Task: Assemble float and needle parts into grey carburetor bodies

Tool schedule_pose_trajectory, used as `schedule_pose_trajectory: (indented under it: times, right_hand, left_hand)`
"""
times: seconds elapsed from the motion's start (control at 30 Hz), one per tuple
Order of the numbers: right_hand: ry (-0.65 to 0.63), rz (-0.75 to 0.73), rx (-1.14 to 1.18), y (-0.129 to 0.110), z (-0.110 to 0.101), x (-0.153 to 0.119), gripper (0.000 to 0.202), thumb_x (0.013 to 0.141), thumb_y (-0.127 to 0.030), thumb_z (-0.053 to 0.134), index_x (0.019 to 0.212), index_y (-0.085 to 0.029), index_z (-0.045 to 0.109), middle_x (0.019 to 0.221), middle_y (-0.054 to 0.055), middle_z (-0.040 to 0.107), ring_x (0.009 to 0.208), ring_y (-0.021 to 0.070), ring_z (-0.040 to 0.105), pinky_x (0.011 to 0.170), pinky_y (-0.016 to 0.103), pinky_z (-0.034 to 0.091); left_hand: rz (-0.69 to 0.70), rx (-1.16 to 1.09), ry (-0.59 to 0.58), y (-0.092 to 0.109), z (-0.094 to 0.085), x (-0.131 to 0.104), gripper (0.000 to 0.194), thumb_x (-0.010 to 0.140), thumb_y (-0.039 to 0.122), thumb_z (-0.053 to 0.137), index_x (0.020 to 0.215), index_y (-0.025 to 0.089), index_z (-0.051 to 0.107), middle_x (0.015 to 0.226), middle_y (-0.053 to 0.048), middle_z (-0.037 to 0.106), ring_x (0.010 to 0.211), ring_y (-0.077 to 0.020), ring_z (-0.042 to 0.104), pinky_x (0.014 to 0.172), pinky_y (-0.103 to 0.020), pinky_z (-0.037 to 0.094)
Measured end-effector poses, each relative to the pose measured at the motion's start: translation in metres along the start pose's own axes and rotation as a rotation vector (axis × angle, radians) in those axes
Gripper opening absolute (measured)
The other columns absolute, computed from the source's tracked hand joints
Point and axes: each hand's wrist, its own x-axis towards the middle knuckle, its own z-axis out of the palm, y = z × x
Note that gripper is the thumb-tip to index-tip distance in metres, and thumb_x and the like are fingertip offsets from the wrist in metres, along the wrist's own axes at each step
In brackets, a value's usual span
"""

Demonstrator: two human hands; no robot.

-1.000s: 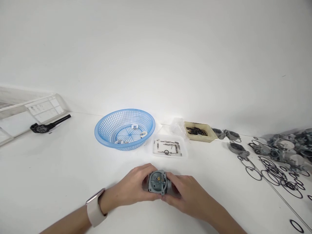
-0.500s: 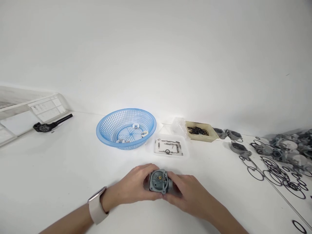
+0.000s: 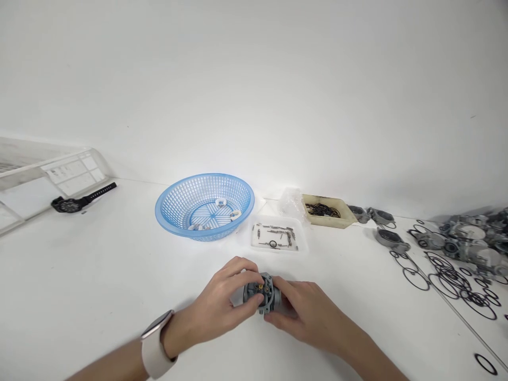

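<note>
A grey metal carburetor body (image 3: pixel 266 305) is held low over the white table, its open chamber facing up with a brass-coloured jet inside. My right hand (image 3: pixel 307 312) grips its right side between thumb and fingers. Over the chamber's left part, my left hand (image 3: pixel 226 293) has its thumb and forefinger bent onto the carburetor, either side of the brass jet. The thumb and fingers cover part of the chamber, so any small piece between them is hidden. Beyond the hands sits a clear tray (image 3: pixel 278 247) with small metal pins, jets and a black ring.
A blue plastic basket (image 3: pixel 162 225) holds several white floats. Behind the tray is a yellowish box (image 3: pixel 345 217) of black rings. Right lie float bowls (image 3: pixel 391 239), loose O-rings (image 3: pixel 448 278) and a pile of carburetors (image 3: pixel 472 241). A black watch (image 3: pixel 71 205) lies far left.
My left hand has shifted from gripping the carburetor's left side to placing its thumb and forefinger over the open chamber. My right hand keeps its hold, and the carburetor has turned slightly.
</note>
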Motion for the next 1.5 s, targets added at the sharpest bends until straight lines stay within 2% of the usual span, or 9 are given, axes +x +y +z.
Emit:
schedule_pose_trajectory:
  times: [0.27,0.7,0.77,0.87,0.9,0.97,1.1,1.27,1.5]
  right_hand:
    - [0.003,-0.009,-0.023,-0.003,-0.001,0.000,0.018,0.095,-0.035,0.069,0.097,-0.024,0.055,0.076,-0.005,0.063,0.061,0.0150,0.052,0.057,0.026,0.029]
    - [-0.003,-0.009,-0.046,-0.001,0.001,0.000,0.018,0.096,-0.037,0.067,0.100,-0.024,0.056,0.078,-0.004,0.065,0.064,0.0160,0.054,0.059,0.026,0.030]
    - [0.008,-0.013,-0.054,0.000,0.001,0.000,0.019,0.096,-0.039,0.067,0.102,-0.024,0.057,0.079,-0.004,0.065,0.064,0.0162,0.055,0.059,0.026,0.030]
    - [0.014,-0.008,-0.053,-0.001,0.001,0.000,0.022,0.095,-0.041,0.069,0.104,-0.024,0.060,0.080,-0.003,0.066,0.064,0.0164,0.055,0.060,0.026,0.031]
    - [0.014,-0.004,-0.052,-0.001,0.001,0.000,0.023,0.095,-0.042,0.069,0.104,-0.023,0.061,0.079,-0.003,0.066,0.064,0.0165,0.055,0.061,0.026,0.031]
    - [0.012,-0.003,-0.053,-0.001,0.000,-0.001,0.024,0.095,-0.043,0.070,0.106,-0.023,0.062,0.078,-0.003,0.066,0.064,0.0168,0.056,0.061,0.026,0.031]
    - [0.019,-0.011,-0.063,0.000,0.001,-0.002,0.026,0.094,-0.044,0.069,0.111,-0.024,0.063,0.080,-0.002,0.069,0.066,0.0180,0.057,0.062,0.027,0.032]
    - [0.039,-0.013,-0.059,-0.001,0.001,-0.001,0.024,0.093,-0.044,0.069,0.105,-0.024,0.063,0.080,-0.002,0.070,0.066,0.0184,0.058,0.062,0.027,0.031]
    - [0.060,-0.018,-0.084,0.005,0.005,0.001,0.031,0.092,-0.049,0.071,0.110,-0.025,0.064,0.084,-0.001,0.072,0.072,0.0208,0.062,0.065,0.028,0.033]
  left_hand:
    - [0.027,0.013,0.033,-0.003,0.002,-0.001,0.013,0.105,0.018,0.059,0.109,0.024,0.069,0.110,-0.006,0.064,0.098,-0.0184,0.064,0.081,-0.029,0.057]
    - [0.170,0.099,0.154,-0.005,0.005,0.001,0.017,0.097,0.015,0.067,0.113,0.020,0.068,0.101,-0.006,0.069,0.091,-0.0186,0.066,0.077,-0.031,0.057]
    - [0.288,0.212,0.263,-0.001,-0.008,0.003,0.021,0.095,0.015,0.070,0.115,0.020,0.068,0.100,-0.007,0.070,0.089,-0.0193,0.067,0.077,-0.032,0.058]
    - [0.323,0.427,0.406,0.003,-0.055,0.019,0.018,0.097,0.020,0.068,0.115,0.021,0.068,0.101,-0.006,0.073,0.091,-0.0202,0.069,0.082,-0.034,0.058]
    - [0.225,0.498,0.361,0.003,-0.076,0.029,0.015,0.100,0.023,0.064,0.115,0.021,0.068,0.103,-0.006,0.074,0.093,-0.0206,0.070,0.084,-0.034,0.058]
    - [-0.100,0.718,0.061,-0.007,-0.118,0.057,0.019,0.107,0.032,0.053,0.116,0.024,0.068,0.113,-0.005,0.074,0.097,-0.0202,0.071,0.085,-0.034,0.058]
    - [-0.296,0.845,-0.147,-0.057,-0.165,0.116,0.018,0.104,0.033,0.062,0.111,0.019,0.071,0.113,-0.007,0.073,0.101,-0.0232,0.070,0.092,-0.041,0.059]
    - [-0.413,0.889,-0.332,-0.125,-0.154,0.150,0.035,0.103,0.036,0.066,0.132,0.017,0.063,0.133,-0.011,0.065,0.113,-0.0255,0.068,0.095,-0.047,0.060]
    - [-0.492,0.863,-0.422,-0.163,-0.134,0.173,0.036,0.103,0.036,0.066,0.133,0.016,0.062,0.133,-0.011,0.065,0.113,-0.0261,0.068,0.095,-0.047,0.060]
